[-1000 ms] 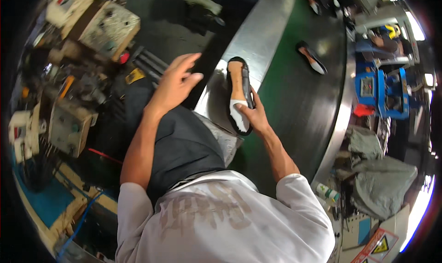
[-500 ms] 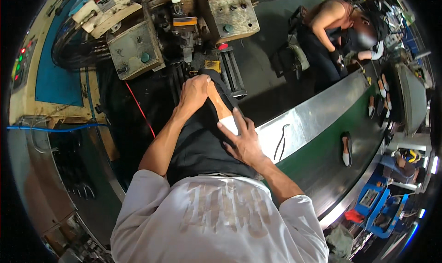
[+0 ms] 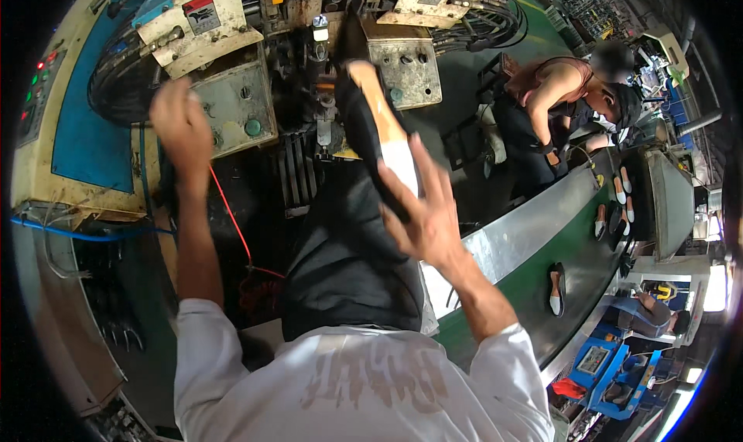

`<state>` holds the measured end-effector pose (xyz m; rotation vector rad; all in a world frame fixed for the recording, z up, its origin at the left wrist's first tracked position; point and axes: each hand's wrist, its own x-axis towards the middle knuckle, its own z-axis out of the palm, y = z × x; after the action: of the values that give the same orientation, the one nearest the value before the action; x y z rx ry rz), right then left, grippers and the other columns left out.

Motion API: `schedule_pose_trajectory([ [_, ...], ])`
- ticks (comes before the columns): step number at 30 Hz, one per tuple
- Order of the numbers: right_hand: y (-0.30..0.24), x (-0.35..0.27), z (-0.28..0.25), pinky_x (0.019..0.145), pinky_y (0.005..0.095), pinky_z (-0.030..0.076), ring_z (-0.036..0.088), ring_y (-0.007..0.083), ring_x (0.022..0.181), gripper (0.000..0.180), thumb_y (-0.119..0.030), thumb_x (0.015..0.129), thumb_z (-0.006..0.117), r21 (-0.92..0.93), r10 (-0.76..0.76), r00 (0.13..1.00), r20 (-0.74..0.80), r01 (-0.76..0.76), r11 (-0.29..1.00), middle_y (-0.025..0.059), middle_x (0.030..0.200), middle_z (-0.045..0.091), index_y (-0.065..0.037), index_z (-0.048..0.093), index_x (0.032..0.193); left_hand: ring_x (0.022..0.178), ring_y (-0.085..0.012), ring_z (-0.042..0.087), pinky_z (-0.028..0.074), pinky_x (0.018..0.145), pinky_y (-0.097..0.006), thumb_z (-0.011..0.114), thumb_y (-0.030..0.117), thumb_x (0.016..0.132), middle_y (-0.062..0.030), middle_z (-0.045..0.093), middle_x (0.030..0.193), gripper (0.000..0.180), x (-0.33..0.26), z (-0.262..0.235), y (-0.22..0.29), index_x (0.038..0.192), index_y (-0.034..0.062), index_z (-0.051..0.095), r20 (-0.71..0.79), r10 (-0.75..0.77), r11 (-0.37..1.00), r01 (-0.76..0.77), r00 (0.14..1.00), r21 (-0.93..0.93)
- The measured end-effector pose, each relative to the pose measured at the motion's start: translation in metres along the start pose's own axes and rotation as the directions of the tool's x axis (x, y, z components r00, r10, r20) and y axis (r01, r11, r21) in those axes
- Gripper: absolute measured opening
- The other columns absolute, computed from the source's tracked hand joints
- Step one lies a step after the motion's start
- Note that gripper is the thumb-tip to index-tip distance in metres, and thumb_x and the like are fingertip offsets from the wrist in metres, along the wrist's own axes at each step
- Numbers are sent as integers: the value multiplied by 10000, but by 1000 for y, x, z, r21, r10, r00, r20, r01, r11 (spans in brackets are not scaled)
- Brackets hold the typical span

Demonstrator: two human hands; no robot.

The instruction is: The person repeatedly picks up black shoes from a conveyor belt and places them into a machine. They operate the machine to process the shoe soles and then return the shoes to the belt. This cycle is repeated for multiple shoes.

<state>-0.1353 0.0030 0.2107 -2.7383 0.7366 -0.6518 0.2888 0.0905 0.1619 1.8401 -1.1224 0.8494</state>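
Note:
A dark shoe [image 3: 374, 113] points away from me above my lap, its long tan and white face turned up. My right hand [image 3: 429, 217] is closed on the white end of it, fingers along one side and the thumb on the near edge. Up at the left, my left hand [image 3: 183, 128] is raised, off the shoe and in front of a worn metal control box [image 3: 240, 105] with a green button. Motion blur smears its fingers, and no object shows in it.
To the right runs a green conveyor belt [image 3: 511, 303] with a metal edge [image 3: 518, 214]; another shoe [image 3: 556, 289] and several more lie on it. Oily machinery with hoses stands ahead. A red cable [image 3: 231, 210] hangs at left. A co-worker [image 3: 553, 94] bends over beside the belt.
My left hand has let go of the shoe's far end and moved left toward the control box. My right hand keeps the shoe, and the view has shifted.

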Motion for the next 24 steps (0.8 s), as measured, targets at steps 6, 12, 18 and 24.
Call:
schedule_pose_trajectory([
  [6, 29, 157, 38, 996, 586, 560, 532, 528, 1241, 770, -241, 893, 813, -107, -50, 991, -120, 38, 994, 278, 1691, 288, -353, 507, 1591, 1144, -336, 638, 500, 969, -473, 720, 119, 922, -82, 698, 1229, 253, 50, 45, -109, 1166, 143, 784, -53, 80, 843, -39, 995, 537],
  [12, 36, 219, 111, 1015, 614, 546, 505, 561, 1282, 747, -236, 887, 811, -171, 58, 989, -133, -81, 982, 278, 1671, 323, -349, 531, 1570, 1000, -276, 656, 519, 843, -426, 746, 101, 865, 15, 716, 1070, 171, 45, 52, -113, 990, 195, 814, -122, 170, 820, -72, 978, 568],
  [18, 24, 221, 138, 1025, 638, 531, 475, 599, 1281, 759, -313, 900, 806, -166, 91, 984, -155, -117, 979, 294, 1662, 305, -257, 500, 1592, 983, -261, 654, 512, 822, -424, 752, 107, 853, 37, 716, 1056, 175, 42, 54, -123, 955, 238, 809, -117, 187, 797, -81, 975, 598],
  [24, 42, 258, 138, 1105, 547, 490, 572, 529, 1316, 1017, -552, 902, 786, 135, 355, 905, -234, -332, 934, 360, 1541, 455, 57, 375, 1605, 972, -259, 651, 505, 810, -430, 754, 103, 825, 47, 716, 1047, 190, 41, 57, -128, 942, 245, 802, -117, 177, 805, -76, 977, 588],
])
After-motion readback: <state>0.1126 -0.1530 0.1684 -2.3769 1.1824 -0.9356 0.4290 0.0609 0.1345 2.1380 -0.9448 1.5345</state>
